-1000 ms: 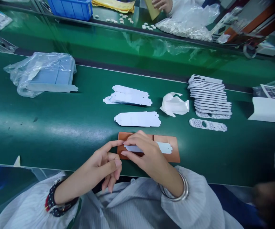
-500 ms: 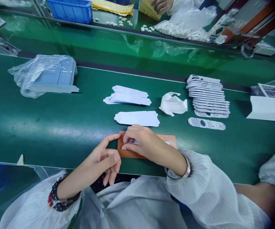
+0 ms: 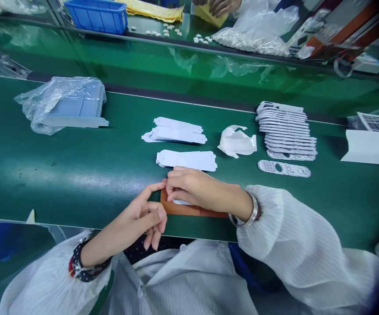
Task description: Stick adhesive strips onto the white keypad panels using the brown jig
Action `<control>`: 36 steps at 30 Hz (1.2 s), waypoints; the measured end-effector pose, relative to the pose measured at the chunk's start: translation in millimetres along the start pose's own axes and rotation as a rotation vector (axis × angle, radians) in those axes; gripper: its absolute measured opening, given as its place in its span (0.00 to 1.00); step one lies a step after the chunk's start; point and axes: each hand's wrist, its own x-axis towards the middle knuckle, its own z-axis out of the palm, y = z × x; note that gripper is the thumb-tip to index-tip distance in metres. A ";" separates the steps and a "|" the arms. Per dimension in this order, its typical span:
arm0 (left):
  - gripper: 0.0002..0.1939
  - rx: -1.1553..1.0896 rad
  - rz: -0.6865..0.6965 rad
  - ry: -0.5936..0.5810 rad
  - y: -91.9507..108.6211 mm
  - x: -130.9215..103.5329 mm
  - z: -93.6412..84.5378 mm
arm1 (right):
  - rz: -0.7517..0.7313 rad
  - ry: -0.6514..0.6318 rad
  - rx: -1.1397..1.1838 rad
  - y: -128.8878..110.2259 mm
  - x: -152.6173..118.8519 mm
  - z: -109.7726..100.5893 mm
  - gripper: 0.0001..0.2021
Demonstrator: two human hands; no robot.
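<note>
An orange-brown rectangular board (image 3: 183, 210) lies on the green bench in front of me. My left hand (image 3: 145, 216) is open at its left end, index finger stretched to the far left corner and the other fingers loosely bent, holding nothing. Over the board, my right hand (image 3: 192, 187) is closed, fingertips pinched together near that same corner; what they grip is hidden. Part of a white flat piece (image 3: 181, 202) shows on the board beneath this hand. Just beyond lies a stack of white die-cut sheets (image 3: 186, 160), with a second fanned stack (image 3: 176, 132) behind it.
Crumpled white film (image 3: 238, 142) lies right of the sheets. Farther right are a row of remote-control faceplates (image 3: 288, 133) and a single faceplate (image 3: 284, 169). A plastic-wrapped stack (image 3: 78, 103) sits at left. Across the divider are a blue bin (image 3: 97, 17) and a co-worker's hands (image 3: 224, 6).
My right hand has shifted slightly up and left, its fingers now closer to the board's far left corner. My left hand has barely moved. The co-worker's second hand has come into view.
</note>
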 end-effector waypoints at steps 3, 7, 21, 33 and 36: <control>0.25 0.018 0.001 0.000 1.3 0.4 0.4 | -0.008 -0.080 0.034 0.2 5.8 -6.8 0.06; 0.23 0.031 0.010 0.000 1.3 0.3 0.3 | -0.014 -0.125 0.003 -0.4 8.8 -9.3 0.06; 0.26 0.133 0.020 0.030 -3.6 -2.3 5.9 | -0.054 0.097 0.027 15.5 -28.4 8.5 0.10; 0.25 0.593 0.027 0.060 6.7 19.4 10.0 | -0.094 0.259 -0.068 19.0 -56.7 17.6 0.14; 0.30 0.648 -0.014 0.034 8.7 19.1 8.7 | 0.079 0.190 -0.118 16.0 -78.7 7.0 0.16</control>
